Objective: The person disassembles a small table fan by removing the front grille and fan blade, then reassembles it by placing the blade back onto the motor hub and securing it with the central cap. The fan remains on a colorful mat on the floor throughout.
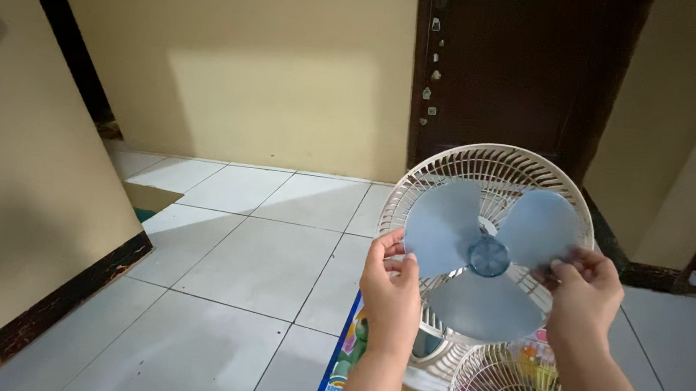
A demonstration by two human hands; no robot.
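I hold a pale blue three-bladed fan propeller [485, 254] up in front of a round white rear fan guard [493, 162]. My left hand [391, 287] pinches the edge of the left blade. My right hand [585, 293] grips the edge of the right blade. The propeller's round hub faces me. Whether the hub sits on the motor shaft is hidden behind the blades.
A second white wire fan grille [507, 390] lies on the floor below, on a colourful mat [338, 371]. White floor tiles [250, 254] spread to the left. A dark brown door [510, 67] stands behind the fan, with yellow walls [251, 53] around it.
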